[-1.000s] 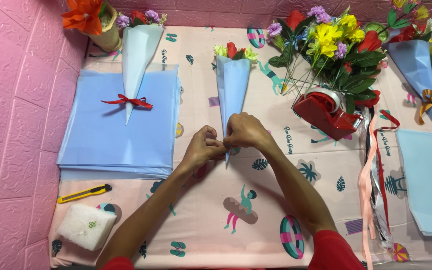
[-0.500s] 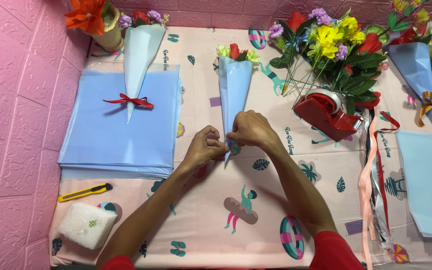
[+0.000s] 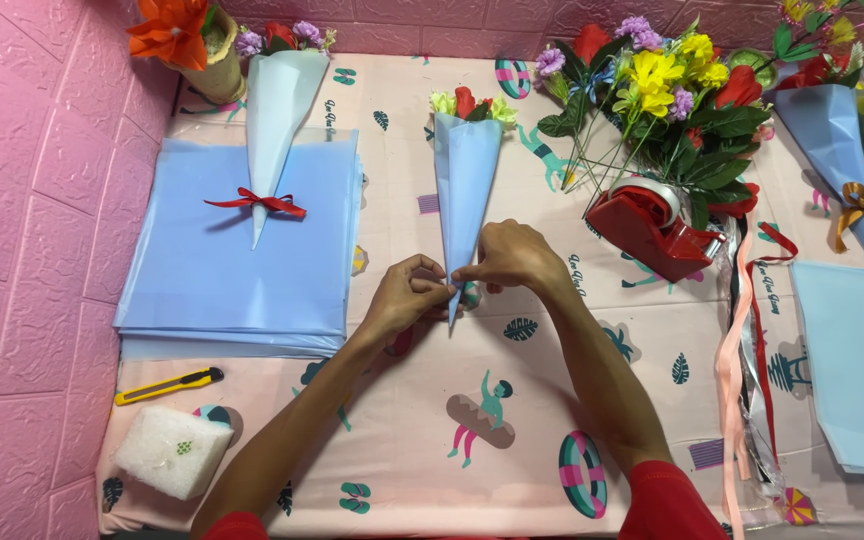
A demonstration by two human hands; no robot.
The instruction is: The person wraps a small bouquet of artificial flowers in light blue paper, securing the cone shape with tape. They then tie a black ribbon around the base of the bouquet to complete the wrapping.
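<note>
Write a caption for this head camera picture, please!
Both hands pinch a blue paper cone of flowers near its tip.

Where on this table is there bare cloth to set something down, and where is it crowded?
Free: the cloth between the forearms, and the strip between the foam block and left hand. Crowded: blue paper stack on the left; loose flowers, tape dispenser and ribbons beside the right hand, which pinches the paper cone.

A pale blue paper cone (image 3: 464, 190) wraps red and cream flowers. The pink bench cloth (image 3: 652, 400) is printed with teal leaves, swimmers and striped rings. At its left edge lies a light blue sheet stack (image 3: 222, 270); a red tape dispenser (image 3: 652, 228) sits right of centre.
</note>
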